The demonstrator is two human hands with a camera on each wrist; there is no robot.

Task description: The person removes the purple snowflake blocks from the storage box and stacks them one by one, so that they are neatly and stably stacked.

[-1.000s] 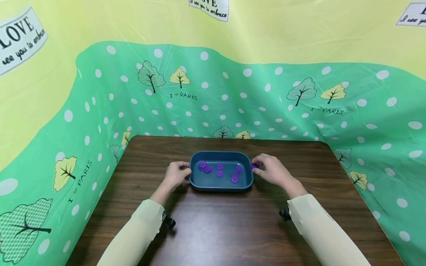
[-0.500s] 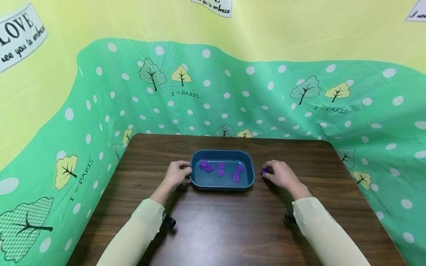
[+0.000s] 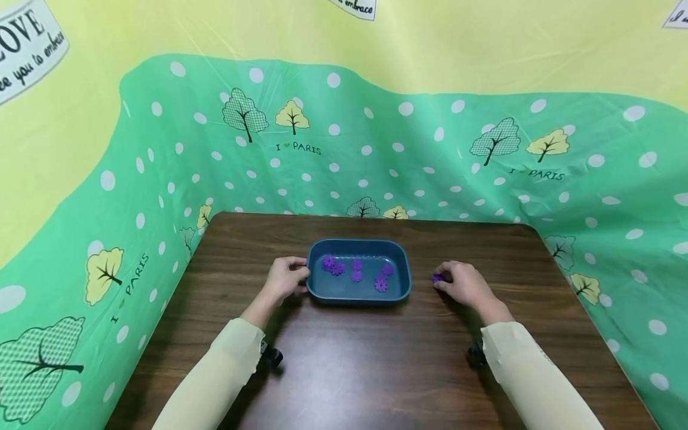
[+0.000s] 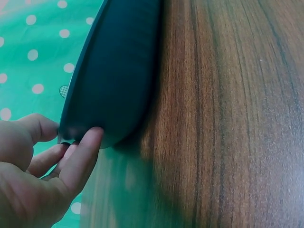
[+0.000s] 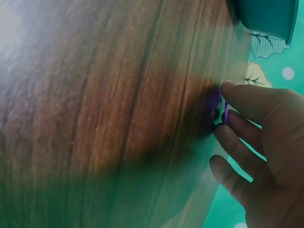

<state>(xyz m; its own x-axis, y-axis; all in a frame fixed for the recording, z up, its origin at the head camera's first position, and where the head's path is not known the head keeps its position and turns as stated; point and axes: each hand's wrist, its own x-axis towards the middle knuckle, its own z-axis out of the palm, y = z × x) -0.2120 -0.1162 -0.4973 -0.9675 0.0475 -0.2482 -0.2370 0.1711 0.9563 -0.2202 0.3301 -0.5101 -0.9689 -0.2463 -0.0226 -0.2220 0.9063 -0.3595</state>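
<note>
A blue rectangular tray (image 3: 359, 301) sits on the dark wooden table (image 3: 344, 358) with several purple flower-shaped pieces (image 3: 380, 283) lying in it. At the tray's left end my left hand (image 3: 285, 279) grips the rim, thumb on top and fingers against the outer wall, as the left wrist view of the tray (image 4: 114, 71) shows. To the right of the tray, apart from it, my right hand (image 3: 464, 285) pinches a purple flower-shaped piece (image 3: 438, 278). In the right wrist view this piece (image 5: 225, 111) stands on edge between thumb and fingers, close to the tabletop; contact is unclear.
A green and yellow curtain (image 3: 355, 143) with dots and trees surrounds the table's back and sides. Small black devices (image 3: 273, 357) are strapped to both wrists. The tray's near right corner (image 5: 266, 19) appears at the top of the right wrist view.
My right hand has moved right, away from the tray's right edge, and slightly down with the purple flower-shaped piece. The left hand keeps its grip on the tray.
</note>
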